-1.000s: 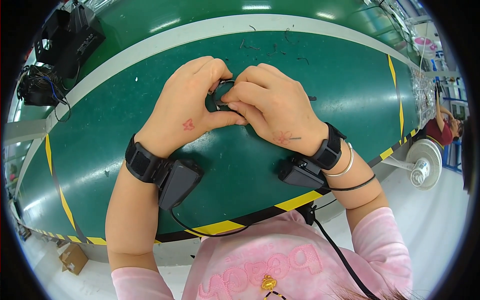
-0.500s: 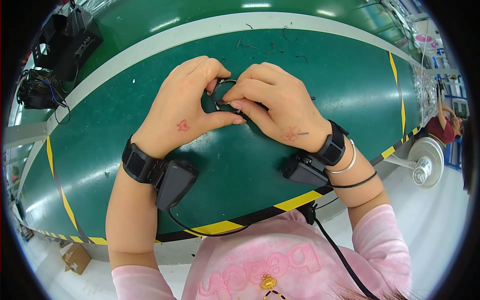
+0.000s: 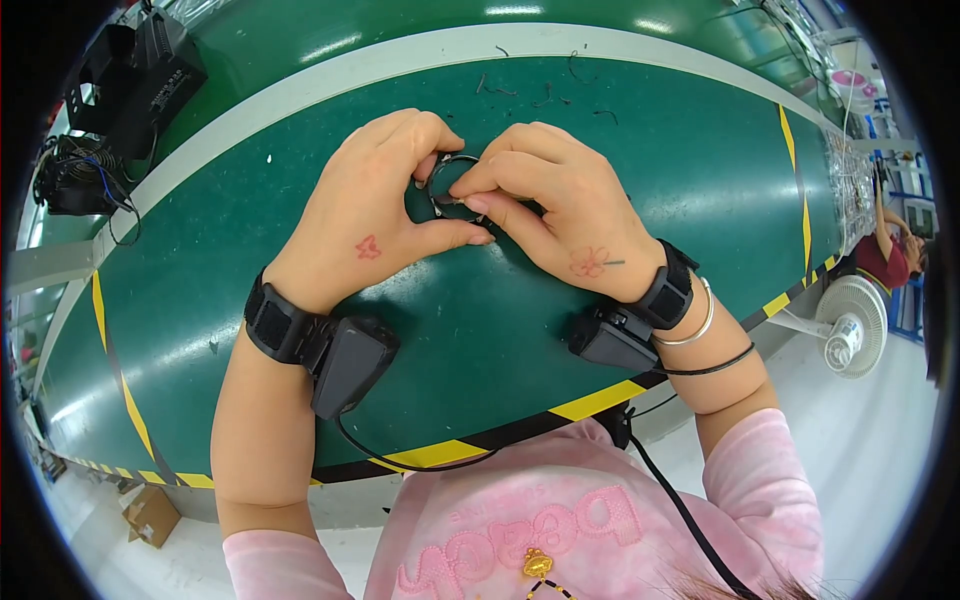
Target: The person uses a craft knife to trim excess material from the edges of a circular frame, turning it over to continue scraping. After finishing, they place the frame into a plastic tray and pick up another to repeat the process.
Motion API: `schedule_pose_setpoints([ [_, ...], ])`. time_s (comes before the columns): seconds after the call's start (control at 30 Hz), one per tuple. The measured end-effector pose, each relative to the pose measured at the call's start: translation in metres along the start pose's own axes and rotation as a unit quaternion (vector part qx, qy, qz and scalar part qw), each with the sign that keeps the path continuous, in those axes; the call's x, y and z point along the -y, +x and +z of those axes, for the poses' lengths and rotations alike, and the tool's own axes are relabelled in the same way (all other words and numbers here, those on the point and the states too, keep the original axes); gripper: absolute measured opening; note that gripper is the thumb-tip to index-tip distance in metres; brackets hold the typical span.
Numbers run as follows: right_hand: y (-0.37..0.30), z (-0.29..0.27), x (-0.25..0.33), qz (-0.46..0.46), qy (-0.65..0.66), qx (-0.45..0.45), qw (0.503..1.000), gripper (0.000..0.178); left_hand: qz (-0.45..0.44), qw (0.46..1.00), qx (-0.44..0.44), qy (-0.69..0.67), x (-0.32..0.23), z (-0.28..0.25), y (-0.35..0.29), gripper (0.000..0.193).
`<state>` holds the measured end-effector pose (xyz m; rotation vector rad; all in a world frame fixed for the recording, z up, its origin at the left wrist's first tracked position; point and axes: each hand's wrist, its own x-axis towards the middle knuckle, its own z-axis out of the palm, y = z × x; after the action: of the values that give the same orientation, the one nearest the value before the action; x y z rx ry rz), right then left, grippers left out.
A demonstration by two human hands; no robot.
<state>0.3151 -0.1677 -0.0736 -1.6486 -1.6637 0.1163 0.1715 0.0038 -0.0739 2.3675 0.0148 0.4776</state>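
Observation:
Over the far middle of the green tabletop, both hands meet at a thin dark ring-shaped part with small shiny spots on its rim. My left hand curves around the left side of the ring, fingers at its far edge and thumb stretched below it, gripping it. From the right, my right hand is closed in a pinch, thumb and index fingertips together over the inside of the ring. Whatever sits between those fingertips is too small to make out. The fingers cover the ring's right side.
Several thin black scraps lie beyond my hands. Black equipment with a fan and loose wires stands at the far left. Yellow-black tape marks the table's near edge. A white fan and another person are at right.
The right hand has shifted slightly to the right, its fingertips still over the ring. The ring has tilted a little and shows rounder. My left hand has hardly moved.

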Motion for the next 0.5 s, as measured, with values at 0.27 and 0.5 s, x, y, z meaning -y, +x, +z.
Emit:
schedule_pose_setpoints([
  [0.27,0.001,0.001,0.004,0.078,0.078,-0.045,0.993,0.013,-0.003,1.000,-0.006,0.019,-0.002,0.002,-0.001,0.057],
  [0.5,0.006,-0.007,0.014,0.071,0.033,-0.038,0.996,0.020,0.031,0.994,-0.089,0.045,-0.005,0.010,0.001,0.055],
])
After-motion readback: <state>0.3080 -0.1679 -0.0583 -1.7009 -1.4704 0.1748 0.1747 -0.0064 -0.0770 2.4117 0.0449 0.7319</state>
